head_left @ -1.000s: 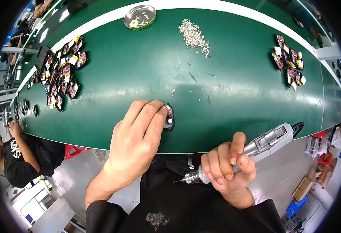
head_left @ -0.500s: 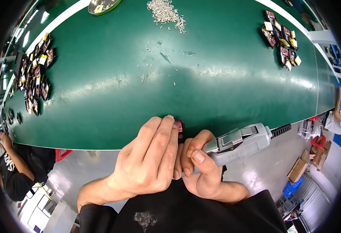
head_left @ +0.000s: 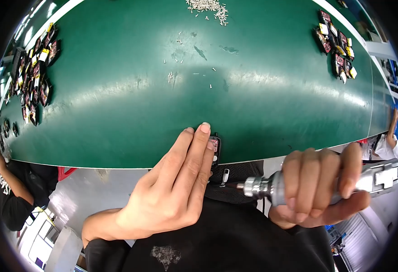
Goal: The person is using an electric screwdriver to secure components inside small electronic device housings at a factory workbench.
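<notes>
My left hand (head_left: 174, 181) lies at the table's near edge, fingers extended together along the side of a small black casing (head_left: 217, 147). A pinkish-red board (head_left: 214, 146) shows inside the casing. The thumb is hidden, and the hand covers the casing's left part. Lower and to the right, off the table, my right hand (head_left: 319, 186) is wrapped around a grey-silver electric screwdriver (head_left: 278, 187). Its knurled collar and bit point left, below the casing and apart from it.
Many similar casings (head_left: 38, 75) are piled at the table's left; a smaller group (head_left: 337, 47) lies at right. A heap of small silver screws (head_left: 208, 7) sits at the far side, with several strays (head_left: 170, 77) nearer. Other people are at work at left (head_left: 15, 188) and right (head_left: 392, 131).
My right hand has moved right and turned the screwdriver away from the casing, so its bit and collar now show. My left hand stays by the casing. The view has shifted slightly.
</notes>
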{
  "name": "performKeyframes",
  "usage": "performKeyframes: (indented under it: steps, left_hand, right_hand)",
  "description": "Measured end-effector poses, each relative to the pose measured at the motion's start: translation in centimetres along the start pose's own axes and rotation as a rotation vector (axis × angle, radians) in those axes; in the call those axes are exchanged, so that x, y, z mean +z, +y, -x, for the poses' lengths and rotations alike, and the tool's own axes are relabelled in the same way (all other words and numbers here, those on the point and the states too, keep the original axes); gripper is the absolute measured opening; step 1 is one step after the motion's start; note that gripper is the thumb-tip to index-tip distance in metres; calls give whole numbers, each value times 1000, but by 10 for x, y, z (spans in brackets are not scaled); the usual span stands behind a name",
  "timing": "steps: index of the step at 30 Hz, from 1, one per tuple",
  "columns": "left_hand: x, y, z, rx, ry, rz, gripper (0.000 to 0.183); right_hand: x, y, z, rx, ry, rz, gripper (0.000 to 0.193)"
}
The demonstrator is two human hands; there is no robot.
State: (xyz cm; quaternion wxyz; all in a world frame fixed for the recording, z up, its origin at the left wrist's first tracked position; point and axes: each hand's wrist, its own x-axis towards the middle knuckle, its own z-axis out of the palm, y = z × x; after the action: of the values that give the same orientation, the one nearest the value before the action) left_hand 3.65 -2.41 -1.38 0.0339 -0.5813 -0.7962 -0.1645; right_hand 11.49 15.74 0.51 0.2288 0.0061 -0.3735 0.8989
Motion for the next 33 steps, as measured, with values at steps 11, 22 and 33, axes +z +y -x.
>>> performKeyframes:
  steps: [11, 22, 33]
  left_hand:
    - [7, -5, 2, 73, 42, -82, 33]
    - [11, -4, 2, 12, 116, 20, 26]
    - [17, -14, 5, 77, 168, 82, 31]
  right_hand:
    - [-9, 2, -41, 112, -199, 122, 28]
    - [-11, 11, -40, 101, -191, 131, 27]
    - [2, 11, -47, 169, -302, 374, 25]
